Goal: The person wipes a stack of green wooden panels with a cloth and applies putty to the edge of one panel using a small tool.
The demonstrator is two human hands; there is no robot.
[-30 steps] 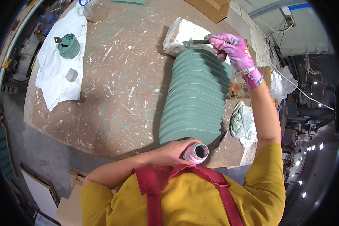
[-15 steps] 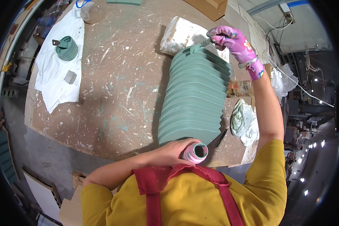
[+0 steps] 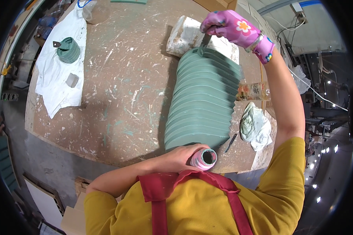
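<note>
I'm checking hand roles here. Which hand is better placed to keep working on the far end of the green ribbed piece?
Right: the gloved right hand already holds a tool at the green ribbed piece's far end; the left hand grips a small pink container at the near end.

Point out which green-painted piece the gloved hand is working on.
The large ribbed green form in front of the person: the right hand touches its far end. The small green piece sits alone on the white cloth.

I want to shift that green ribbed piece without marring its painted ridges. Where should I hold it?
Grip the green ribbed piece at its two narrow ends, coming from the near and far sides. It lies lengthwise away from the person, and the ridges run crosswise, so the ends probably spare them.
</note>
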